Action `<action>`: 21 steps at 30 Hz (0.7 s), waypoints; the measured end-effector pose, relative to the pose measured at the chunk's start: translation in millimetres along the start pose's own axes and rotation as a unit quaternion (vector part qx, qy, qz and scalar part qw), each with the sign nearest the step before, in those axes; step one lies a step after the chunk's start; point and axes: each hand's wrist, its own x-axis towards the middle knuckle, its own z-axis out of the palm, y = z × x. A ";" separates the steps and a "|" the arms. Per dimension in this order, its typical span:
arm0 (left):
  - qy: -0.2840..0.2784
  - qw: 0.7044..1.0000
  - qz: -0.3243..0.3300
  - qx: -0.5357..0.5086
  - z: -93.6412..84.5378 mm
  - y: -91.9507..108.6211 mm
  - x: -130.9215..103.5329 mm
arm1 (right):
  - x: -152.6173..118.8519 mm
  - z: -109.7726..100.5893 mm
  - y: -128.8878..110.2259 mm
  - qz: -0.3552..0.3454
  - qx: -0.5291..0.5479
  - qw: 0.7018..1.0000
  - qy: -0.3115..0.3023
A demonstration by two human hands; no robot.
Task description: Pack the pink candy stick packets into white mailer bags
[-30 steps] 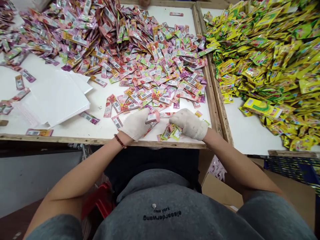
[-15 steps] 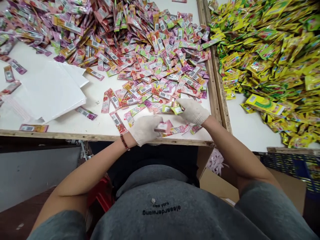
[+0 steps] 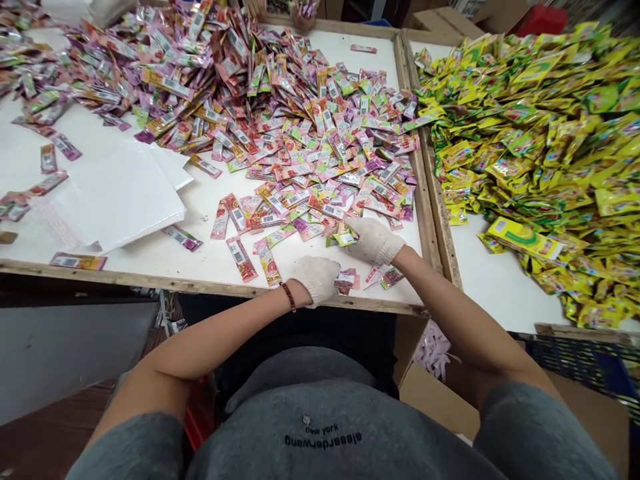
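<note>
Both of my hands wear white knit gloves and work at the near edge of the table. My left hand (image 3: pixel 316 279) is closed on a few pink stick sachets (image 3: pixel 349 281), which poke out past its fingertips; the grip itself is partly hidden. Further right and a bit deeper on the table, my right hand (image 3: pixel 374 241) pinches a green stick sachet (image 3: pixel 345 237) just above the loose ones. In front of both hands spreads a big heap of pink, purple, orange and green stick sachets (image 3: pixel 300 150). A red sachet (image 3: pixel 241 259) and an orange-pink sachet (image 3: pixel 267 262) lie left of my left hand.
White flat sheets or bags (image 3: pixel 127 193) lie stacked at left. A wooden divider (image 3: pixel 434 193) separates the heap from a pile of yellow packets (image 3: pixel 525 147). Another person's hand (image 3: pixel 304 17) shows at the far edge. Below right stands a cardboard box (image 3: pixel 440 393).
The view has tilted up, showing more of the table's far side. My left hand has moved right with its pink sachets, lowering them. My right hand keeps the green sachet, shifted slightly left.
</note>
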 end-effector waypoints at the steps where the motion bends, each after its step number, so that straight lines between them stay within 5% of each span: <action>1: 0.008 1.000 0.008 0.014 1.3 -2.7 -1.1 | 3.4 -1.7 -1.6 -0.009 0.014 1.000 0.014; 6: 0.046 0.997 0.043 0.048 3.8 -7.8 -9.0 | 42.8 -7.0 -36.9 -0.089 0.010 0.996 0.004; 10: 0.028 0.999 -0.035 0.022 -1.4 -29.6 -27.9 | 58.6 -7.8 -58.8 -0.075 -0.040 0.996 -0.040; 17: 0.074 0.969 -0.231 -0.042 -11.9 -109.4 -63.4 | -10.3 10.6 -22.4 -0.120 -0.046 0.987 -0.100; 21: 0.110 0.963 -0.228 -0.093 -19.7 -124.3 -70.1 | -54.7 13.9 7.1 -0.020 0.055 0.997 -0.043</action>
